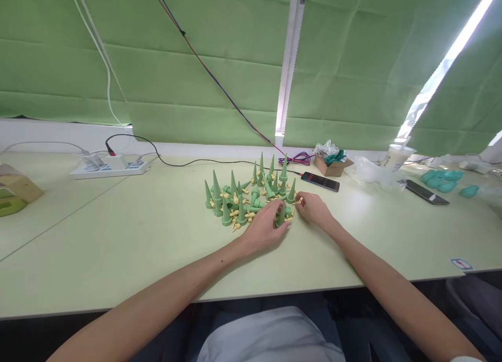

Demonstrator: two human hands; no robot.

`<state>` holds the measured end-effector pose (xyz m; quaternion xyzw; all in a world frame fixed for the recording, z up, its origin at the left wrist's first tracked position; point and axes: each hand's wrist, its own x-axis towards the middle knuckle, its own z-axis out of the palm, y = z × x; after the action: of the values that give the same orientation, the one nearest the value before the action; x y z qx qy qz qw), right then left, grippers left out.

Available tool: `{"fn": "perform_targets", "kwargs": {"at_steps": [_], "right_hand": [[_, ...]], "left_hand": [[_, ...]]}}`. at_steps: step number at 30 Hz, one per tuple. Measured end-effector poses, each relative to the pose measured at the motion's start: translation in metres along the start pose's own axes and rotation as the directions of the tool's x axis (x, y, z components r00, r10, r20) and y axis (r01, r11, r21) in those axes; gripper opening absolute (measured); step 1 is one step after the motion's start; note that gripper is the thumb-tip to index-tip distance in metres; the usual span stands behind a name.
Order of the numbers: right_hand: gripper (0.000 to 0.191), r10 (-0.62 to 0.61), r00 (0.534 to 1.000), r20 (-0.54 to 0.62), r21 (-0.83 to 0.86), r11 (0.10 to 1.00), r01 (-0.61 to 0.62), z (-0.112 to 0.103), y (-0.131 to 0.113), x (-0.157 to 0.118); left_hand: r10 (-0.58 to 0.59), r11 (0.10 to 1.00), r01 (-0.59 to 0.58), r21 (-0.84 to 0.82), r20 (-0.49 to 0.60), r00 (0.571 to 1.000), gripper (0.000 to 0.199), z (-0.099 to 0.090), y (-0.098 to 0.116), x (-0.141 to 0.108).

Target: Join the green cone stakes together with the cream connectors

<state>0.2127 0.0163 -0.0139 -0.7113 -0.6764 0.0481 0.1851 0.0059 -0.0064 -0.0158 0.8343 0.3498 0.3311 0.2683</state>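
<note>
Many green plastic cones point(217, 192) with round bases stand or lie in a cluster on the table, with small yellow pieces point(236, 226) scattered among them. My left hand point(263, 228) is at the cluster's near right edge, its thumb and fingers closed around one upright green cone point(281, 215). Just to the right, my right hand point(312, 207) has its fingertips pinched on a small yellow piece point(298, 201). The exact shape of that piece is too small to make out. My left fingers partly hide the cone's base.
A black phone point(320, 181) on a cable lies behind my right hand, near a small cardboard box point(332, 167). Farther right are a plastic cup point(398, 158), a dark phone point(425, 192) and teal pieces point(443, 180). At left sits a power strip point(110, 169).
</note>
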Motion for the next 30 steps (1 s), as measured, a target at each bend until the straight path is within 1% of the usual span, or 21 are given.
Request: {"fn": "perform_targets", "kwargs": {"at_steps": [6, 10, 12, 14, 17, 20, 23, 27, 30], "right_hand": [[0.012, 0.0, 0.999, 0.034, -0.009, 1.0, 0.0, -0.001, 0.0, 0.0], [0.007, 0.007, 1.0, 0.015, 0.021, 1.0, -0.007, 0.001, -0.001, 0.0], [0.01, -0.018, 1.0, -0.019, 0.086, 0.996, 0.02, 0.002, -0.003, 0.0], [0.014, -0.071, 0.995, -0.069, 0.188, 0.979, 0.083, 0.002, -0.007, -0.001], [0.015, -0.144, 0.981, -0.132, 0.353, 0.918, 0.182, -0.001, -0.014, -0.005], [0.013, -0.213, 0.957, -0.196, 0.485, 0.828, 0.283, -0.004, -0.019, -0.011], [0.014, -0.272, 0.932, -0.24, 0.57, 0.737, 0.362, -0.006, -0.023, -0.016], [0.017, -0.33, 0.897, -0.295, 0.585, 0.68, 0.442, -0.008, -0.025, -0.02], [0.018, -0.344, 0.877, -0.337, 0.575, 0.662, 0.48, -0.009, -0.026, -0.022]], "left_hand": [[-0.02, 0.999, 0.019, 0.046, 0.018, 1.0, 0.023, -0.001, 0.004, -0.001], [-0.018, 0.999, 0.016, 0.048, 0.04, 0.999, 0.025, -0.002, 0.003, -0.002], [-0.01, 0.999, 0.008, 0.041, 0.05, 0.999, 0.022, -0.002, 0.002, -0.002], [-0.001, 0.999, -0.001, 0.032, 0.053, 0.999, 0.019, -0.002, 0.001, -0.001], [0.001, 1.0, -0.001, -0.015, 0.04, 0.999, 0.017, -0.002, 0.002, 0.0], [-0.039, 0.99, 0.032, -0.138, -0.043, 0.998, 0.019, -0.005, 0.005, 0.002], [-0.114, 0.964, 0.07, -0.258, -0.156, 0.981, 0.023, -0.008, 0.007, 0.003], [-0.155, 0.945, 0.075, -0.318, -0.232, 0.96, 0.024, -0.009, 0.004, 0.004], [-0.16, 0.938, 0.061, -0.342, -0.269, 0.95, 0.024, -0.008, 0.004, 0.005]]}}
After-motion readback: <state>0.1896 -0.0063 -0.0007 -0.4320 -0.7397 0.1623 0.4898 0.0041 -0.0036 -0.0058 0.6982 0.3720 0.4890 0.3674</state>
